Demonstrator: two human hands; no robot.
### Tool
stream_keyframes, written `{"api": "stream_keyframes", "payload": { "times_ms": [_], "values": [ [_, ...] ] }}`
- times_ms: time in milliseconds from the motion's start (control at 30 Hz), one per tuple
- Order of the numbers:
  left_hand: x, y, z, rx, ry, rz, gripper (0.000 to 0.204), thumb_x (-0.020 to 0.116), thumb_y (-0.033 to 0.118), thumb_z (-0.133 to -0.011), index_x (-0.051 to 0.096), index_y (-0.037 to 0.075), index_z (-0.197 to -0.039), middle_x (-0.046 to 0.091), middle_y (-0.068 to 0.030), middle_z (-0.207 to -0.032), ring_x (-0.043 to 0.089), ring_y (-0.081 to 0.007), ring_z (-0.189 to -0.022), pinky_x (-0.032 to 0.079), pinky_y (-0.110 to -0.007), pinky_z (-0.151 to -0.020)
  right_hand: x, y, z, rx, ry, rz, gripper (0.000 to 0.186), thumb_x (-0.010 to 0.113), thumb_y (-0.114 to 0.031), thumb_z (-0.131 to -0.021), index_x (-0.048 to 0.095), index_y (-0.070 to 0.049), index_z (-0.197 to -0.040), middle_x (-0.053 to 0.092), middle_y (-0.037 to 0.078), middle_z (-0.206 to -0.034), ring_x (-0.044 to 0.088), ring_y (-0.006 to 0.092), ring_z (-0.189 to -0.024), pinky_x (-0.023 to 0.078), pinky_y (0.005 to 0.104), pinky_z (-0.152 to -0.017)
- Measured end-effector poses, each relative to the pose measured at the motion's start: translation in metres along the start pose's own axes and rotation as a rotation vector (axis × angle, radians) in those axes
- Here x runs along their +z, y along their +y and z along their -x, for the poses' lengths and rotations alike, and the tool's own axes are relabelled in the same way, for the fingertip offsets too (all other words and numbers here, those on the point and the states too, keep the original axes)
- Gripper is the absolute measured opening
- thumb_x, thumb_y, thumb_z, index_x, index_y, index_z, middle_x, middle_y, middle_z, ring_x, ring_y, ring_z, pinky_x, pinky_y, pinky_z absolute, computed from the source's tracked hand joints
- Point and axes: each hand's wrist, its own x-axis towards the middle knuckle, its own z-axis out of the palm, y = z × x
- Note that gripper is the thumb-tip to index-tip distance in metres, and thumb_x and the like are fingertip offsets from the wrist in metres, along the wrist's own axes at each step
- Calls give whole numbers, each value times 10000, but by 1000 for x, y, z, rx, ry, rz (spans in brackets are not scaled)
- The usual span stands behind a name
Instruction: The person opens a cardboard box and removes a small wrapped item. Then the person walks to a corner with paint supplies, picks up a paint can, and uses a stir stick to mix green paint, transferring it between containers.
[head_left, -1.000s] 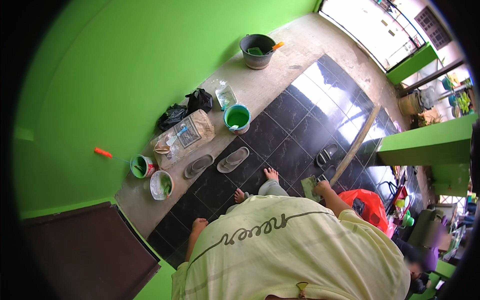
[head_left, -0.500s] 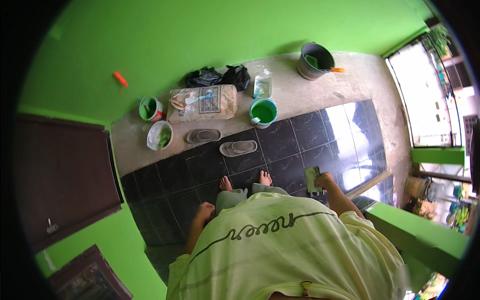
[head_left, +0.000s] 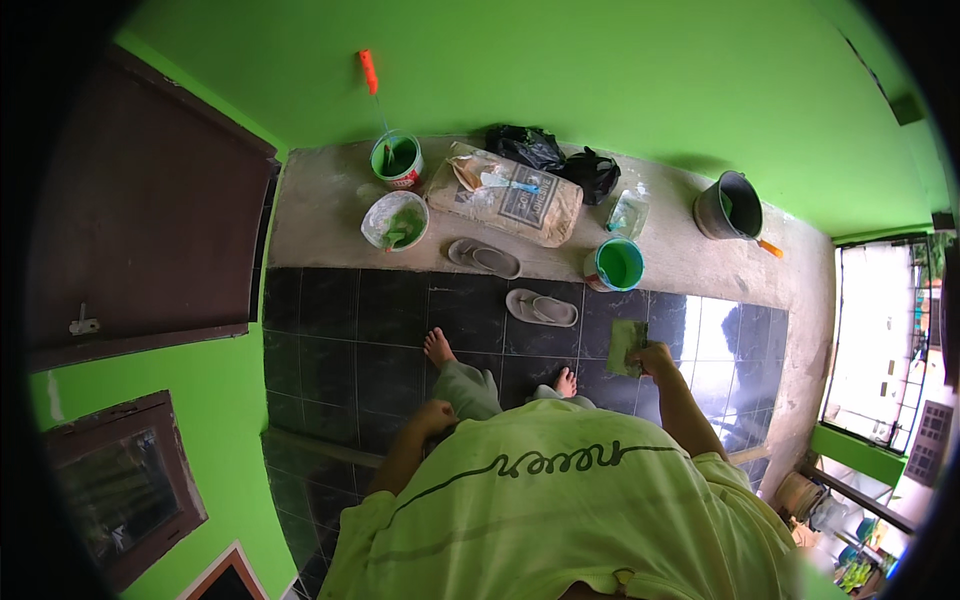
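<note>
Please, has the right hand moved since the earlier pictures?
Yes. The right hand, holding the flat green tool, now appears closer to the turquoise-rimmed bucket on the floor.

Loose pale yellow-green shirt [head_left: 540, 510], short sleeves [head_left: 722, 485]. Dark cursive lettering [head_left: 562, 460] across front; thin dark line running out both sides of lettering, fainter stripe [head_left: 520, 524] collarward of it. Beyond lettering, loose grey-green trousers [head_left: 470, 390]. Bare left hand [head_left: 436, 416], right hand [head_left: 653, 358], feet [head_left: 438, 347].
</note>
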Motion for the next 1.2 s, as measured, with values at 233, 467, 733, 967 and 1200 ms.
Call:
{"api": "stream_keyframes", "payload": {
  "times_ms": [233, 467, 733, 967, 1200],
  "values": [
    [-211, 9, 78, -23, -525, 230, 241, 772, 231, -914, 734, 43, -1060, 699, 16, -871, 577, -95, -751, 469, -298, -685, 160, -34, 77, 226, -275, -636, 351, 635, -217, -995, 624, 23, -1251, 717, 146, -1098, 732, 282, -968, 627, 479, -787],
    [-234, -13, 31, -15, -751, 20, 387, 759, 316, -934, 723, 42, -1204, 747, -50, -1095, 656, -168, -965, 517, -352, -888, 314, 27, 89, -60, -25, -273, 371, 645, -241, -998, 695, 57, -1215, 753, 156, -1049, 686, 193, -938, 534, 357, -859],
    [-212, 18, 10, 12, -303, -335, 384, 754, 334, -875, 712, 30, -1107, 746, -173, -1084, 720, -330, -1008, 556, -429, -866, 333, 19, 83, -110, 137, 84, 434, 593, -378, -1016, 702, 13, -1170, 732, 197, -945, 699, 241, -903, 528, 417, -836],
    [-205, 53, -12, 84, -235, -651, 256, 721, 271, -881, 728, 63, -1028, 749, -148, -997, 719, -349, -899, 552, -466, -778, 270, 41, 94, 402, 75, -597, 491, 616, -366, -993, 697, 114, -1056, 747, 224, -1012, 731, 346, -907, 548, 436, -836],
    [-253, 62, -24, -272, -998, -416, 285, 677, 222, -913, 745, 67, -1143, 699, -42, -867, 616, -168, -724, 517, -376, -642, 253, 25, 161, 693, -113, -1142, 419, 643, -292, -1018, 704, 116, -1095, 733, 170, -1046, 705, 206, -871, 558, 366, -802]
  ]
}}
